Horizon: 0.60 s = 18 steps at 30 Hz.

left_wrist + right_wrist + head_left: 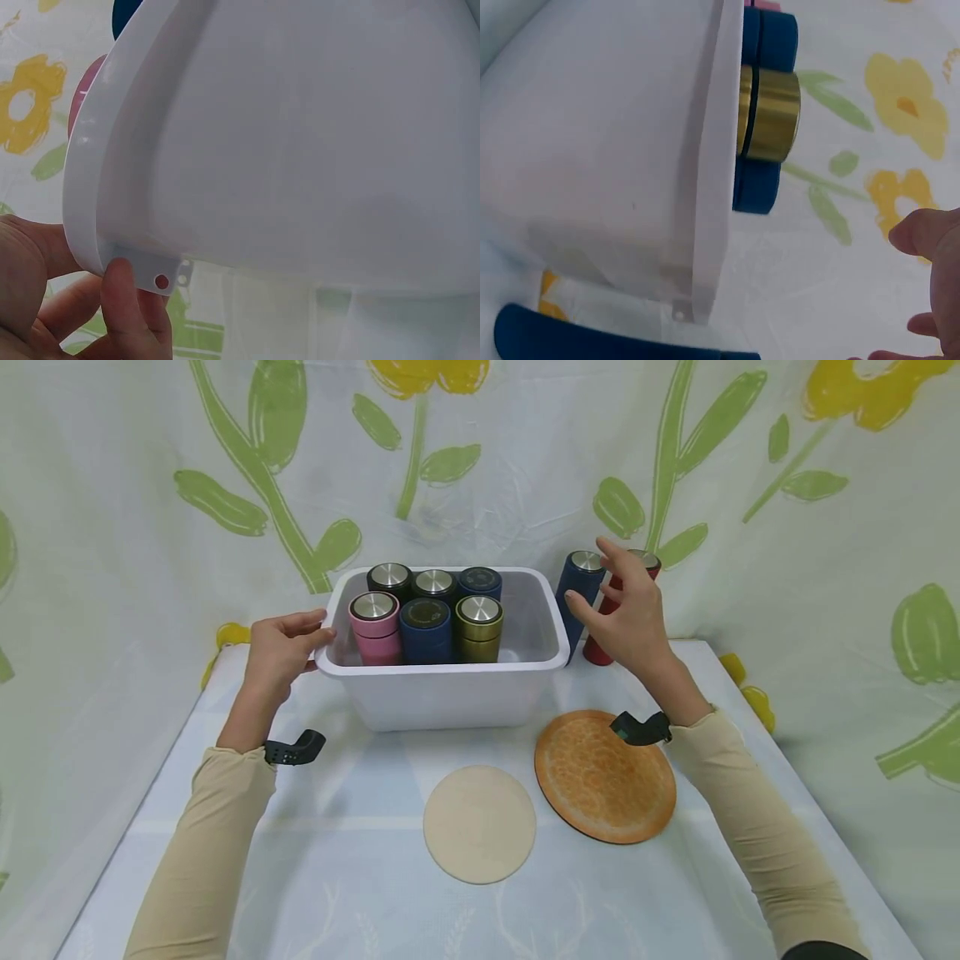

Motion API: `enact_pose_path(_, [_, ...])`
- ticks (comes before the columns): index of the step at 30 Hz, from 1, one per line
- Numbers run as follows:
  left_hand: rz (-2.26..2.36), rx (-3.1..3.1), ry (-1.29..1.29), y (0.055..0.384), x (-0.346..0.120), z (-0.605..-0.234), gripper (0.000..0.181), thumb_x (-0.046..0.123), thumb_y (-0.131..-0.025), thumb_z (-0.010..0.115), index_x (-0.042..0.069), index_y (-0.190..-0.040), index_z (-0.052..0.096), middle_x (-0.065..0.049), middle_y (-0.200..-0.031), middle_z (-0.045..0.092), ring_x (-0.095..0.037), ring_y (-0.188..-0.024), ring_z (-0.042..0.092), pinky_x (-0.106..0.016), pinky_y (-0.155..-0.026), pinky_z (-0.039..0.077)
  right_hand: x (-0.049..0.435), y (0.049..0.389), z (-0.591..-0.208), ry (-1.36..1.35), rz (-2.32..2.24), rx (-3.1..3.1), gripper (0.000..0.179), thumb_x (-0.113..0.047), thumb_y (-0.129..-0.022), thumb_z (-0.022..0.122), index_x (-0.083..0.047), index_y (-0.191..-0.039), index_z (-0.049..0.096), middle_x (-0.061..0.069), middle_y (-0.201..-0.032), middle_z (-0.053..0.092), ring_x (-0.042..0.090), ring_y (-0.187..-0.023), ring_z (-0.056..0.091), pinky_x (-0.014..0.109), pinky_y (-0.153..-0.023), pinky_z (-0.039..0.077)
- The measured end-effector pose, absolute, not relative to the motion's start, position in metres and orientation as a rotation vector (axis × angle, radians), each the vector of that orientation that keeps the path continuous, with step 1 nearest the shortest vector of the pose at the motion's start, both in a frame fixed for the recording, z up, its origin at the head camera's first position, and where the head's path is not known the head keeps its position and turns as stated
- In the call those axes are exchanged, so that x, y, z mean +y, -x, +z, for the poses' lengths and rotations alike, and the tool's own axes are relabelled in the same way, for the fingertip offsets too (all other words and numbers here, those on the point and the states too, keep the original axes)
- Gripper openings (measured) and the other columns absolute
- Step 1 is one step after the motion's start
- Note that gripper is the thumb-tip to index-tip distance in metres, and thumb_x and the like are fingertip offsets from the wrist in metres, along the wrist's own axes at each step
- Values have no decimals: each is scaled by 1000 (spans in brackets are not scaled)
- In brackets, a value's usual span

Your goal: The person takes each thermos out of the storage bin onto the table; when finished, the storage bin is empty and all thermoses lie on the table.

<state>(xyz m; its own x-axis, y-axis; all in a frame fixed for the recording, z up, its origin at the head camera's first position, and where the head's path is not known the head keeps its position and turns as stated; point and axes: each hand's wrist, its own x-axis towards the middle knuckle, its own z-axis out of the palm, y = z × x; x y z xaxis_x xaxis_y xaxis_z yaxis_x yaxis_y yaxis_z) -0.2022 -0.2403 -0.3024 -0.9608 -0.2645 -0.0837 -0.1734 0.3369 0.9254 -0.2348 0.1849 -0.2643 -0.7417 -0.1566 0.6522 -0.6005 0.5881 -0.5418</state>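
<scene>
A white plastic bin [450,697] holds several thermos bottles: pink [375,631], dark blue [426,635], gold [480,631] and others behind. My left hand [281,647] grips the bin's left rim, thumb and fingers about the edge in the left wrist view. Just right of the bin stand a tall blue thermos [579,589] with a steel-topped lid and a red thermos [600,650]. My right hand [633,610], thumb and fingers spread apart, is beside the blue thermos and overlaps the red one in the head view. Nothing is in its grasp.
A round beige mat [480,825] lies at the middle of the white-covered table [352,860]. Right of it is a round brown bread-patterned mat [606,777]. A flower-printed curtain [525,460] hangs behind the table and along its sides.
</scene>
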Motion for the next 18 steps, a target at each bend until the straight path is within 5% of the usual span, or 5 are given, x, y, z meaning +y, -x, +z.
enact_pose_path(18, [-1725,-2496,-422,201,-240,-302,51,26,-99,65,14,-147,52,-13,-142,55,-25,-118,55,-19,-74,54,135,218,-290,-697,1205,-2250,75,-18,-85,81,-5,-149,45,13,-144,51,25,-129,53,46,-93,53])
